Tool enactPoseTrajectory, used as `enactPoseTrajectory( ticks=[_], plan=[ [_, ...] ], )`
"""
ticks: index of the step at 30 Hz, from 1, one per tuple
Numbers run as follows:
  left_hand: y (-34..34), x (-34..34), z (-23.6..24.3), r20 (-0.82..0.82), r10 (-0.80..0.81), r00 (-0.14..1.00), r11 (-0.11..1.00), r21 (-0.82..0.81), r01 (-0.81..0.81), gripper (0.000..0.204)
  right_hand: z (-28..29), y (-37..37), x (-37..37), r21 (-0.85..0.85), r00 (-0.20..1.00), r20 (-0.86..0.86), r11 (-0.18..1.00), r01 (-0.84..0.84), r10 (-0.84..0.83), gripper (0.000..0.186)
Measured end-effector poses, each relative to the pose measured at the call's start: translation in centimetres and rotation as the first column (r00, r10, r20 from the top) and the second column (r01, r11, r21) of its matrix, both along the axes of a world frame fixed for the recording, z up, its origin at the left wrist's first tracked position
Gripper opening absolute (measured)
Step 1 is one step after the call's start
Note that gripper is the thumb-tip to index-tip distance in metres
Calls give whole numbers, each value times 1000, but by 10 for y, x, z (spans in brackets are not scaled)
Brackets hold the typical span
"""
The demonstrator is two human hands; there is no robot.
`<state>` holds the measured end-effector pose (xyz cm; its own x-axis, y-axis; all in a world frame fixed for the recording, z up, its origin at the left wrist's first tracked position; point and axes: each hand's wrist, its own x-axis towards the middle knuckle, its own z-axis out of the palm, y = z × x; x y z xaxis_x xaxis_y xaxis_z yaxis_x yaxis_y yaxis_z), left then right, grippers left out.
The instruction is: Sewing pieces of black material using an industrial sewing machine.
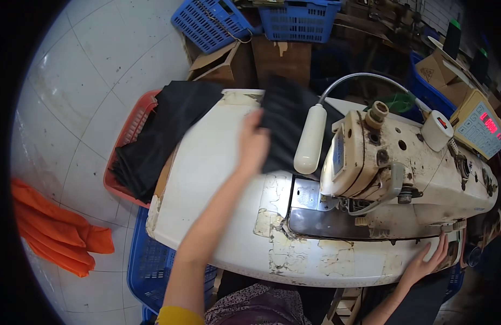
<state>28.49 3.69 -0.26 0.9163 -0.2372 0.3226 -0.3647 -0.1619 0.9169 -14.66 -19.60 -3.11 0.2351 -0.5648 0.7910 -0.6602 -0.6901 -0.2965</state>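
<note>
Black cloth point(283, 127): on counter point(207, 173), immediately right of left hand point(254, 143) | Left hand: at cloth's near-left edge (blurred; cannot tell whether gripping) | Right hand point(426, 262): fingers extended, on counter beside sewing machine point(418, 157), well apart from cloth

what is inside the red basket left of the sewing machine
Black cloth is heaped in the red basket and covers part of its rim. The bottom and anything beneath the cloth are hidden.
</note>
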Motion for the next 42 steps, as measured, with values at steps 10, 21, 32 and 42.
enactPoseTrajectory(
  ticks=[10, 21, 32, 42],
  plan=[
    [352, 77, -30, 504, 506, 700, 612, 362, -703, 57, -134, 34, -175, 194, 978, -80, 960, 202, -190, 36],
    [451, 102, -76, -335, 664, 668, 730, 100, -676, 70, -151, 63, -245, 31, 538, -683, 716, 697, -494, 70],
    [391, 22, -15, 683, 496, 536, 306, 440, -844, 82, -137, 59, -257, 68, 622, -728, 872, 484, -289, 74],
    [335, 4, -15, 546, 245, 801, 278, 752, -598, 56, -158, 35, -269, 315, 706, -661, 762, 566, -252, 33]
  ],
)
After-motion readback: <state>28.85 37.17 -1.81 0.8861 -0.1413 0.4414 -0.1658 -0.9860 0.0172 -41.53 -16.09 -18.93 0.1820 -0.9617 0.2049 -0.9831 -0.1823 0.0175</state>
